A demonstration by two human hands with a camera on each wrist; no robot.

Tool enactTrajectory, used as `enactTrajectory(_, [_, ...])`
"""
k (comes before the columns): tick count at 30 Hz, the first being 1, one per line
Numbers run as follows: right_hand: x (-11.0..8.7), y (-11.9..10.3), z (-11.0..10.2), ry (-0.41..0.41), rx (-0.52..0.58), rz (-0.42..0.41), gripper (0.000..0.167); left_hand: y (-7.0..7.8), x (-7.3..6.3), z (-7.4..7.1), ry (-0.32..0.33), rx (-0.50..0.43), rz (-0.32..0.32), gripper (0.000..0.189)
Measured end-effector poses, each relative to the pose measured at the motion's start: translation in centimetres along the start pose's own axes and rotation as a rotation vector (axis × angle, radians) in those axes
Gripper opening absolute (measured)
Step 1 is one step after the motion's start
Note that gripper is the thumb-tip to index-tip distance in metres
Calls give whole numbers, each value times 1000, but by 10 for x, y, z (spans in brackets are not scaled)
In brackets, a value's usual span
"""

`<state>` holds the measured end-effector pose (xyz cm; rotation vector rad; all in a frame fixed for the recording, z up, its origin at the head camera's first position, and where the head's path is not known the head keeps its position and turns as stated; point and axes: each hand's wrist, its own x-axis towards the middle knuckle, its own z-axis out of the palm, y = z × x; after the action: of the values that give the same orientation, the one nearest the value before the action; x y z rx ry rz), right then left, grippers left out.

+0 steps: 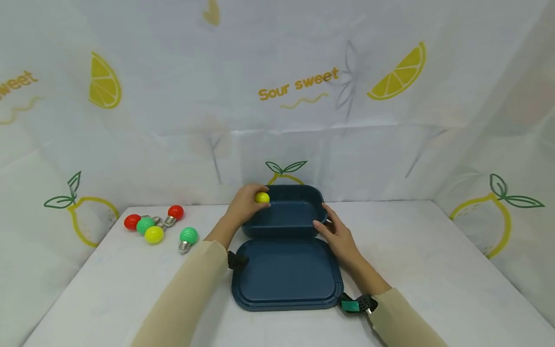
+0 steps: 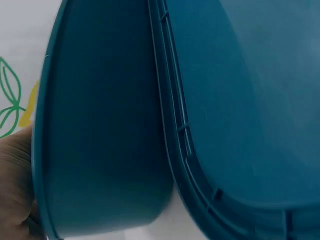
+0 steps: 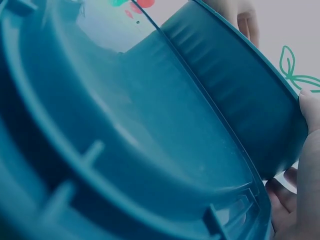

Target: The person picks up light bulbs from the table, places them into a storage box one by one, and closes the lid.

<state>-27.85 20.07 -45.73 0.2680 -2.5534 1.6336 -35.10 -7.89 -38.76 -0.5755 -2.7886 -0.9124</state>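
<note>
A dark blue rectangular box (image 1: 290, 212) stands uncovered near the back of the table, its lid (image 1: 288, 274) lying flat in front of it. My left hand (image 1: 247, 202) pinches a yellow light bulb (image 1: 262, 197) over the left side of the box; the bulb's base is hidden by the fingers. At the box's right wall my right hand (image 1: 338, 233) holds on, with the thumb at the near corner. The right wrist view shows the fingers of that hand (image 3: 311, 145) around the box's end. In the left wrist view, the box wall (image 2: 105, 125) partly covers my left hand (image 2: 14, 182).
On the left of the table lie several more bulbs: red ones (image 1: 175, 212), green ones (image 1: 188, 235) and a yellow one (image 1: 153, 234). A white cloth with lemon prints (image 1: 277, 111) hangs close behind the box.
</note>
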Motion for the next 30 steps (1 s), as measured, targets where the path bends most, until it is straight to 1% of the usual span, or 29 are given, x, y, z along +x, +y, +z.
enactTrajectory(3, [0,1,1,-1,-11,2,68,-1,4,6,-19,29,-28,45])
enactTrajectory(7, [0,2,2,2,-19,-5,68,-1,8,11,-37,41,-54,43])
enactTrajectory(11, [-2,1,1,10,-28,-12,67,-1,10,15,-63,96,-77,42])
enactTrajectory(16, [-2,0,0,8,-26,-26,67,-2,12,16,-101,171,-107,41])
enactTrajectory(23, [-2,-5,1,17,-5,-28,66,0,14,16,-141,258,-119,41])
enactTrajectory(27, [-2,-4,1,14,-17,-18,66,0,13,17,-150,267,-140,42])
enactTrajectory(30, [-2,-2,1,15,-23,-8,67,0,13,19,-150,254,-139,44])
